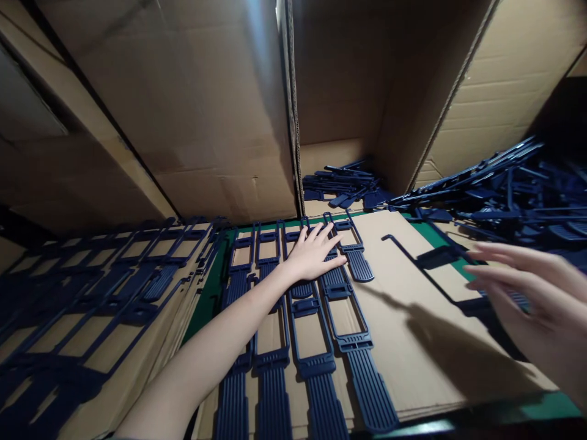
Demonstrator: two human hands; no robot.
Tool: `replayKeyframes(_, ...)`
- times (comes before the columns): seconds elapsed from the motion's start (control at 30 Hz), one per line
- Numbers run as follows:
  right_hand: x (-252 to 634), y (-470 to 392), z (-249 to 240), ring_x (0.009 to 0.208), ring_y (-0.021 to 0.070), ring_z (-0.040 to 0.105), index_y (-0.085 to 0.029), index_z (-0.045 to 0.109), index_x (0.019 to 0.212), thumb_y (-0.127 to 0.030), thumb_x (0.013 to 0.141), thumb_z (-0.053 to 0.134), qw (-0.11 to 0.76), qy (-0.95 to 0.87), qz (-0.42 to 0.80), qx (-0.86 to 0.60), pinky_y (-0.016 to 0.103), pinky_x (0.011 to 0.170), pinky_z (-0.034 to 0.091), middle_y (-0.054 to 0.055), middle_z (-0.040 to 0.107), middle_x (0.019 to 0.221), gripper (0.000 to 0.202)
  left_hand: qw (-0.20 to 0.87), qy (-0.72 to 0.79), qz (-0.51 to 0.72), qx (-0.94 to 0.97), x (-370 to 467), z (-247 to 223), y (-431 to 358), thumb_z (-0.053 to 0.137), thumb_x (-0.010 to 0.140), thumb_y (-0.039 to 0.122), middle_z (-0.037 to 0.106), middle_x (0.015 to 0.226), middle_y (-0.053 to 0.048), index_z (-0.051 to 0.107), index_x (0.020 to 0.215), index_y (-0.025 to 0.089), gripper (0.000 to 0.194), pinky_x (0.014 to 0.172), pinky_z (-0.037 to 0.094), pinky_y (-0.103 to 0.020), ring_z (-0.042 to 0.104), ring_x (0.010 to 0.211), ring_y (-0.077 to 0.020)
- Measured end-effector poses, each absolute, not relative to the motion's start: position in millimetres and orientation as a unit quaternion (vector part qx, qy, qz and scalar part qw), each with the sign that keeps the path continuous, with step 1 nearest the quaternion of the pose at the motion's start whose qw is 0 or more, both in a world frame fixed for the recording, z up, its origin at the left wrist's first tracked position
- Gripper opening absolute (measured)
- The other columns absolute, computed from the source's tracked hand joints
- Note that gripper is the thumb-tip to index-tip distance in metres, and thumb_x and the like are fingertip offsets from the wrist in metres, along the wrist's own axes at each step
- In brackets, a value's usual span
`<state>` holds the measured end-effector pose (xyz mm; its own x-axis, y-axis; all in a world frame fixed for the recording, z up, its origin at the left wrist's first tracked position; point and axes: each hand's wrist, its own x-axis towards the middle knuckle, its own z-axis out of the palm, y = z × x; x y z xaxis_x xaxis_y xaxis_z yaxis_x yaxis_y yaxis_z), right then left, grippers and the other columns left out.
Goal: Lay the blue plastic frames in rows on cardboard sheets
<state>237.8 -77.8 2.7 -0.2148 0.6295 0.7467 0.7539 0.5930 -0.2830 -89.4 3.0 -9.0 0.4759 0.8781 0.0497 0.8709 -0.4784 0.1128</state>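
Note:
My left hand (pixel 314 253) lies with its fingers spread over the far ends of several dark blue plastic frames. These frames have ribbed paddle ends, and one ribbed paddle (pixel 371 391) points toward me. Over at the right, my right hand (pixel 532 305), slightly blurred, grips another dark blue plastic frame (pixel 438 256) with a long hooked rod. That frame is raised and tilted, and a shadow falls on the cardboard sheet (pixel 385 318) below. Part of it is hidden behind my right fingers and palm.
More blue frames (pixel 137 299) lie in rows on a cardboard stack at left. A tangled heap of blue parts (pixel 513 189) is at right, with a smaller pile (pixel 343 183) inside an open cardboard box (pixel 339 150). Another cardboard box (pixel 206 122) stands behind. Green table surface (pixel 202 311) shows between the stacks.

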Motion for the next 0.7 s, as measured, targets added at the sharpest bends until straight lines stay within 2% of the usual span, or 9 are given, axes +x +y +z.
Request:
replayKeyframes(0.07,229,-65,1,0.093,0.0195,0.064,-0.028,0.063,0.092,-0.026,0.088,0.052,0.407,-0.812,-0.03,-0.418,0.033,0.08,0.053,0.002,0.063,0.113,0.012,0.036,0.51,0.047,0.858,-89,-8,3,0.018,0.088,0.071,0.011,0.157,-0.005,0.03,0.145,0.029,0.071,0.114,0.002,-0.056,0.005,0.145,-0.0289)
replayKeyframes(0.17,230,-56,-9,0.082,0.017,0.066,-0.025,0.064,0.092,-0.031,0.091,0.047,0.347,-0.822,0.018,-0.452,0.027,0.066,0.053,0.003,0.066,0.108,0.018,0.039,0.511,0.042,0.857,-88,-6,3,0.018,0.088,0.07,0.013,0.157,-0.005,0.03,0.145,0.029,0.071,0.115,0.002,-0.056,0.005,0.145,-0.0285)
replayKeyframes(0.4,243,-57,-22,0.066,0.0173,0.063,-0.023,0.065,0.094,-0.047,0.084,0.056,0.275,-0.763,0.171,-0.559,0.025,0.057,0.049,0.001,0.069,0.081,0.027,0.044,0.514,0.041,0.856,-87,-5,3,0.022,0.089,0.069,0.012,0.157,-0.005,0.031,0.145,0.028,0.07,0.115,0.003,-0.056,0.005,0.144,-0.03)
replayKeyframes(0.7,246,-62,-20,0.061,0.0165,0.06,-0.021,0.066,0.096,-0.059,0.076,0.058,0.285,-0.714,0.217,-0.601,0.026,0.056,0.048,0.003,0.068,0.08,0.044,0.033,0.51,0.041,0.858,-88,-7,4,0.018,0.089,0.07,0.012,0.157,-0.005,0.03,0.145,0.029,0.071,0.115,0.003,-0.055,0.006,0.145,-0.029)
